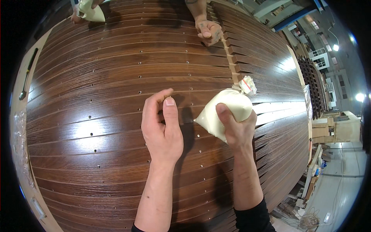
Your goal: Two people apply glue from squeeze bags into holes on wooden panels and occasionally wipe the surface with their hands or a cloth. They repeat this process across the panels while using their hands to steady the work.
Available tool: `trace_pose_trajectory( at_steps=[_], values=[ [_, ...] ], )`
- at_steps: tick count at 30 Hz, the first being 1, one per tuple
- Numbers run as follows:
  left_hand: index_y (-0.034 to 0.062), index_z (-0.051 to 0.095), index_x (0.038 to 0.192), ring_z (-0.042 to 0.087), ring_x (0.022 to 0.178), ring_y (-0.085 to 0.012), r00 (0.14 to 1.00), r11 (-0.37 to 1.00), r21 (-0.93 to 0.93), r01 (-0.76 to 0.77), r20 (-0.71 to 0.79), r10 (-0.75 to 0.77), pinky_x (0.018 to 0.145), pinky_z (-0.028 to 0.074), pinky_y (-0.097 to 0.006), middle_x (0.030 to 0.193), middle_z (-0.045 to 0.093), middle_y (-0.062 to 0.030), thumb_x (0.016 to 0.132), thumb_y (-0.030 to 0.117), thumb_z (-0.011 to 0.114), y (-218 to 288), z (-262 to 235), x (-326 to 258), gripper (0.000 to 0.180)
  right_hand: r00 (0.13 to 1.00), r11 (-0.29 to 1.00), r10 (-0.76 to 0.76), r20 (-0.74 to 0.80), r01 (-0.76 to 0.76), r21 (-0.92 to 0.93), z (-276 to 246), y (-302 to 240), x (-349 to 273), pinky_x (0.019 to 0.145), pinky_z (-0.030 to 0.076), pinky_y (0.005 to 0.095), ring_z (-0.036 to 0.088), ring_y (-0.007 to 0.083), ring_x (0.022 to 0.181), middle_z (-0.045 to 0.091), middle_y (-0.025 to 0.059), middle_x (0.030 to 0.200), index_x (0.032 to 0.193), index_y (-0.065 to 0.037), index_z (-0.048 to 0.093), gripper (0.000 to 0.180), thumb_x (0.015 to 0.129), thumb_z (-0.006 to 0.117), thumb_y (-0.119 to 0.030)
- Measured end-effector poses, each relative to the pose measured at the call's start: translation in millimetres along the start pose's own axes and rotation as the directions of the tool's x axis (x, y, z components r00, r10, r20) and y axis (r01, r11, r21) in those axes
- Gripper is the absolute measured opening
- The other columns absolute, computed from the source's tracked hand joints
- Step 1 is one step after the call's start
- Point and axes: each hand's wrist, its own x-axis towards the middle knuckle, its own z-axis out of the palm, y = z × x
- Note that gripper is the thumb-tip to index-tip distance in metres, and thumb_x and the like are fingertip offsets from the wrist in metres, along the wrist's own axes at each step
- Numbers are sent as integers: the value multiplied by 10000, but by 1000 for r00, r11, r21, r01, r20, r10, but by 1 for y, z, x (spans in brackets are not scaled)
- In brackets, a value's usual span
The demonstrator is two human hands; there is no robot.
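Note:
My right hand [239,129] grips a plump plastic bag [228,108] of cream-coloured paste, fingers wrapped round it and thumb on top. The bag's pointed tip faces left, above a row of small holes in brown wood-grain boards [116,112]. Its tied end with crumpled clear plastic [247,85] sticks out at the far side. My left hand [161,129] hovers left of the tip, fingers curled and thumb close to the index finger. Whatever it may hold is too small or hidden to name. White paste shows in several holes nearest me.
Across the boards, another person's closed hand [208,31] hangs over the board ends. At the far left that person holds a similar cream bag [92,12]. A hammer-like tool [26,75] lies on the left edge. Stacked dark slats [311,87] stand beyond the right edge.

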Motion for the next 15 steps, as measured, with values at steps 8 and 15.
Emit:
trace_pose_trajectory(
  at_steps=[8, 15],
  values=[
    [20, 662, 1239, 629, 977, -157, 999, 999, -15, -29, -32, 28, 842, 516, -296, 1145, 659, -70, 1103, 234, 540, -2, 1, 0, 280, 981, 975, 93, -173, -54, 218, -27, 18, -6, 748, 608, 338, 715, 186, 901, 709, 110, 1055, 1303, 10, 587, 567, 938, 747, -394],
    [37, 656, 1255, 651, 1041, -150, 1000, 1000, -27, -2, -22, 1, 874, 527, -291, 1223, 661, -59, 1116, 285, 516, 1, 2, -1, 317, 883, -165, -116, 455, -469, 868, -29, 52, -4, 645, 594, 332, 672, 223, 1141, 666, 39, 1286, 1395, -207, 577, 586, 985, 578, -626]
  ],
)
